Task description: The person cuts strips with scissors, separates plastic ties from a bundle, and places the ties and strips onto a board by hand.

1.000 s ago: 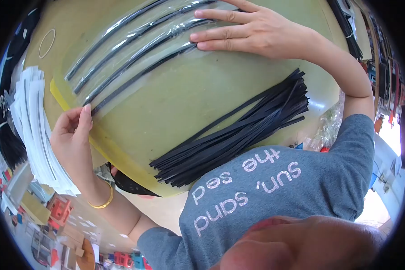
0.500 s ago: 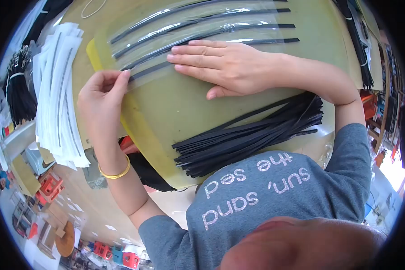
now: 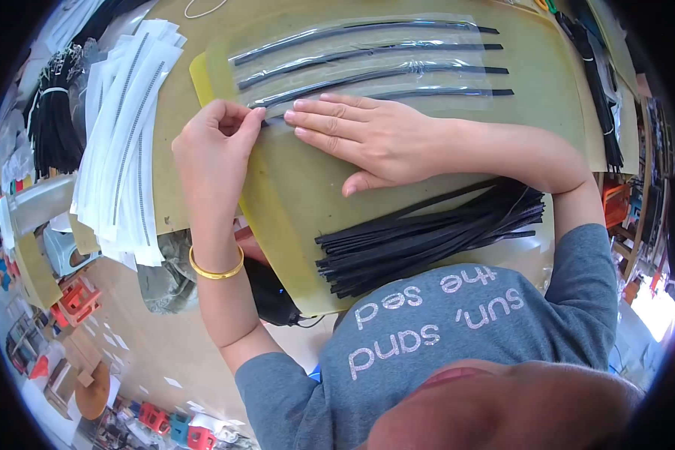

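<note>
My left hand (image 3: 216, 146), a gold bangle on its wrist, pinches thumb and finger together at the left end of the nearest black strip (image 3: 457, 94). My right hand (image 3: 375, 139) lies flat, palm down and fingers outstretched, over that strip's middle and hides part of it. Farther up the mat run more long black strips (image 3: 367, 52), side by side under clear film (image 3: 457, 34), their right ends sticking out. Close to my body rests a loose bundle of black strips (image 3: 427, 240).
A translucent yellowish mat (image 3: 300, 187) covers the work surface. White strips with dark lines (image 3: 127, 142) are piled at the left, beside a tied black bundle (image 3: 56, 112). Another tied black bundle (image 3: 596, 90) lies at the right edge. Red stools (image 3: 79, 300) stand on the floor.
The view has shifted, so the mat and strips appear farther right and lower. Against the strips, my left hand still pinches the same end and my right hand stays flat.
</note>
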The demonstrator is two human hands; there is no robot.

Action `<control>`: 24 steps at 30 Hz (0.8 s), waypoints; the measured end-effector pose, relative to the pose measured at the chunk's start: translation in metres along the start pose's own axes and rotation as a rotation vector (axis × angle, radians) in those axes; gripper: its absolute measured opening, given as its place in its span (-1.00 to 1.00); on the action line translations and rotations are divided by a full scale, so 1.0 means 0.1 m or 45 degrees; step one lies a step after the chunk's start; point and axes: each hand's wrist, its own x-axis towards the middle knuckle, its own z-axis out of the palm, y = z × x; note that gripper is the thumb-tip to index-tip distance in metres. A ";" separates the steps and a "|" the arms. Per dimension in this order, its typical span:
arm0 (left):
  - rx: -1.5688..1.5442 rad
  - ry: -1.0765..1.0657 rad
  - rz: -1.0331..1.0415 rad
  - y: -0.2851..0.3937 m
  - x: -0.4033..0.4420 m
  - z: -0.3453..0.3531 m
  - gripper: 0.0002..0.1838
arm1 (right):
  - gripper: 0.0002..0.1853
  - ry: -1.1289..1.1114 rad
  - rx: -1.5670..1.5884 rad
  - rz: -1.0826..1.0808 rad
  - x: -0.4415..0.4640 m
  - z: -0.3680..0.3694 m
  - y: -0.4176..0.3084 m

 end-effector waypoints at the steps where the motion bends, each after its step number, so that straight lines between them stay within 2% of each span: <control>1: 0.008 0.000 0.005 0.00 0.00 0.01 -0.80 | -0.12 -0.039 -0.024 0.005 0.00 0.00 0.00; 3: 0.015 -0.004 0.032 -0.02 0.00 0.00 -0.79 | -0.07 -0.105 -0.070 0.021 0.01 0.01 -0.01; 6: 0.063 0.021 0.107 -0.07 0.02 0.05 -0.78 | -0.11 -0.089 -0.044 0.026 0.03 -0.02 -0.02; 9: 0.199 0.036 0.070 -0.03 0.01 0.02 -0.78 | -0.23 -0.054 0.013 0.055 0.02 -0.01 -0.01; 10: 0.251 0.040 0.037 0.01 0.02 -0.01 -0.79 | -0.30 -0.015 0.267 0.105 0.04 -0.04 0.03; 12: 0.244 0.138 0.152 -0.14 0.05 -0.01 -0.80 | -0.41 0.059 0.785 0.217 0.00 -0.08 0.14; 13: 0.238 0.178 0.212 -0.25 0.07 -0.01 -0.81 | -0.55 0.265 0.865 0.287 -0.08 -0.05 0.22; 14: 0.270 0.231 0.311 -0.36 0.07 -0.03 -0.81 | -0.65 0.419 0.637 0.358 -0.20 -0.04 0.25; 16: 0.321 0.317 0.485 -0.44 0.03 -0.09 -0.81 | -0.78 0.553 0.201 0.293 -0.34 -0.10 0.28; 19: 0.246 0.056 0.899 -0.27 0.03 0.12 -0.81 | -0.87 0.381 -0.248 0.295 -0.22 0.07 0.32; 22: 0.475 -0.037 0.811 -0.32 0.02 -0.05 -0.83 | -0.92 0.228 -0.523 0.429 -0.47 -0.02 0.39; 23: 0.590 -0.046 0.698 -0.54 0.03 -0.25 -0.83 | -0.89 -0.002 -0.573 0.522 -0.70 -0.23 0.32; 24: 0.714 -0.055 0.587 -0.70 -0.03 -0.45 -0.84 | -0.71 -0.490 -0.469 0.958 -0.65 -0.67 0.20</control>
